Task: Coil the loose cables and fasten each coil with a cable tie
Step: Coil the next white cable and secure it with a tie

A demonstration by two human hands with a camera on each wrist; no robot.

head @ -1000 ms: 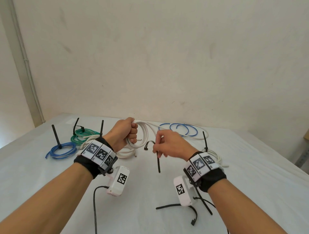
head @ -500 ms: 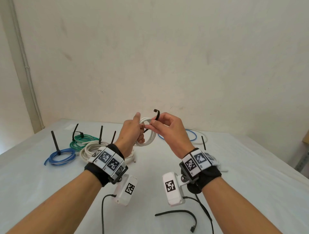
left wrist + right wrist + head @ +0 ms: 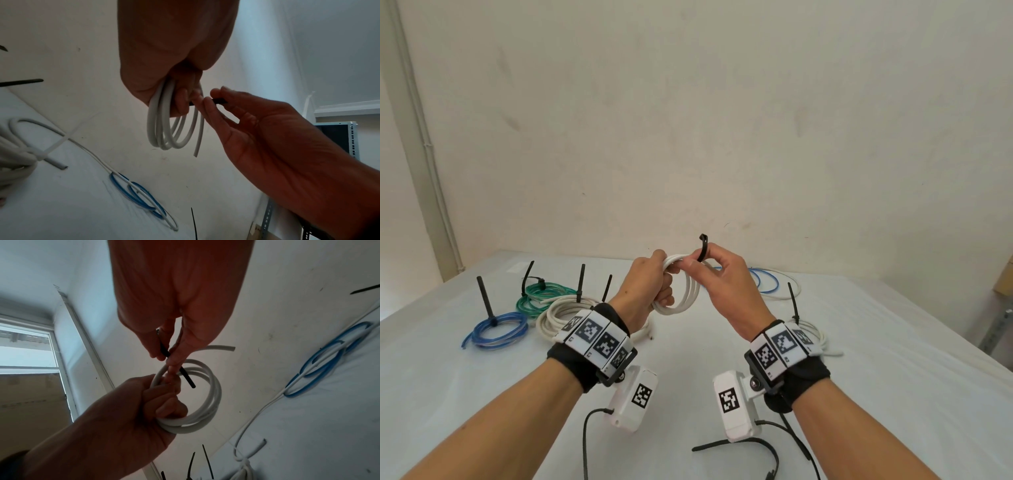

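Gripping the springy white cable coil (image 3: 685, 291), the left hand (image 3: 647, 291) keeps its light loops bunched. The right hand (image 3: 726, 284) pinches the thin, flexible black cable tie (image 3: 703, 247) near its middle; it looks best fed by its tail.

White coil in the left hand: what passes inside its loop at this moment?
The black cable tie, pinched by the right hand, pokes its free tip into the white coil held by the left hand. Fingers cover where it crosses the strands.
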